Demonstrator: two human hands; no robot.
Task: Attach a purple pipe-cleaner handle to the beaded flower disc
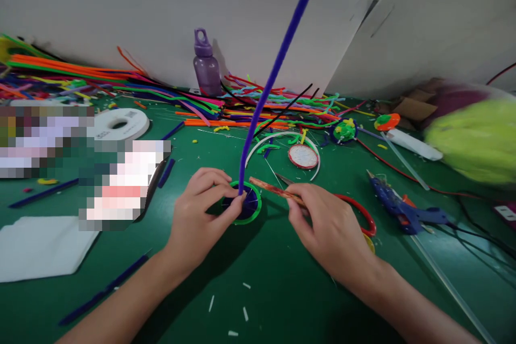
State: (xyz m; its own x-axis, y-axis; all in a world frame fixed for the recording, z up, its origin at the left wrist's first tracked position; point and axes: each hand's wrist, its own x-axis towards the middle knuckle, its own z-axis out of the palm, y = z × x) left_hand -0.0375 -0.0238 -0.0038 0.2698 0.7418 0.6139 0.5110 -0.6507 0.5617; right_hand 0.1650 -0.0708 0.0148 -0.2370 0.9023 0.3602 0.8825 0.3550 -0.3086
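My left hand (201, 212) pinches the lower end of a long blue-purple pipe cleaner (274, 72) between thumb and fingers. That pipe cleaner rises steeply past the top of the view. Just under the fingertips is a small dark blue disc with a bright green rim (258, 208); whether the pipe cleaner is fixed to it I cannot tell. My right hand (328, 217) is closed around a thin reddish-brown stick (268, 187), its tip pointing left close to the disc. Beneath the right hand lie scissors with a red handle (368, 221), partly hidden.
Behind are heaped pipe cleaners (161, 94) and a purple bottle (207, 70). A white ring (318, 156) surrounds a red-edged disc (303, 156). On the right lie a blue glue gun (397, 209) and a yellow-green bundle (475, 140); on the left, a white spool (139, 122) and white sheets (44, 247).
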